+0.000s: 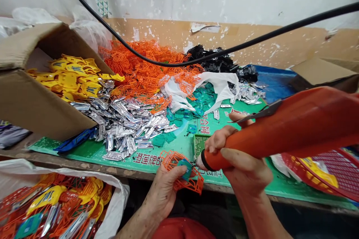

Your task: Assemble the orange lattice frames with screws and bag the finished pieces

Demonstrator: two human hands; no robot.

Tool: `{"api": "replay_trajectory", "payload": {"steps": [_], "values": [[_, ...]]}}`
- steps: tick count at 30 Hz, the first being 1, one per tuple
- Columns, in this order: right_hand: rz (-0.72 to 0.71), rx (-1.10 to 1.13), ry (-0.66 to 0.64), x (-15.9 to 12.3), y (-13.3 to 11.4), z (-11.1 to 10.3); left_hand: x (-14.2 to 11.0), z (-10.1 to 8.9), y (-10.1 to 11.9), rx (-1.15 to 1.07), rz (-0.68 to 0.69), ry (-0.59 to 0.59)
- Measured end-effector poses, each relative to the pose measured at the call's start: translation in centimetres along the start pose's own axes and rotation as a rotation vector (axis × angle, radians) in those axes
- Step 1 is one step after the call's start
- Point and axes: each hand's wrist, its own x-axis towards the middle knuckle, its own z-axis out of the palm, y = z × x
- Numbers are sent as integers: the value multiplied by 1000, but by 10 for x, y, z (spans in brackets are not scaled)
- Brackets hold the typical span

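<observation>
My left hand point(162, 188) is closed on an orange plastic lattice part point(196, 184), its thumb pressing a teal plastic piece point(187, 173) against it. In my right hand point(248, 170) is a red-orange power screwdriver point(269, 130), my fingers wrapped round its front end. The tool's pale nose points left at the teal piece; whether its bit touches is hard to make out. Just behind the tool's nose stands a small green basket point(199, 145). Loose teal pieces point(159, 140) and a heap of shiny silver plates point(126, 123) lie beyond my left hand.
A cardboard box point(36, 101) of yellow parts point(75, 76) lies at left. Behind are piles of orange lattice parts point(140, 67) and black parts point(215, 59). A white sack point(117, 198) holds mixed pieces. A red basket point(344, 171) sits at right; a black cable point(252, 39) hangs across.
</observation>
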Motion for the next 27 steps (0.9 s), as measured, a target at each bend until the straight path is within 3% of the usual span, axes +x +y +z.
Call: {"api": "replay_trajectory", "payload": {"steps": [11, 17, 21, 27], "values": [[-22, 6, 36, 0, 0, 0, -2, 2, 5, 7, -22, -12], [-186, -142, 206, 25, -3, -20, 1, -2, 12, -8, -30, -41], [-138, -218, 250, 34, 13, -32, 2, 0, 12, -12, -34, -88], [-101, -244, 266, 35, 28, -36, 2, -3, 11, -12, -63, -50]]}}
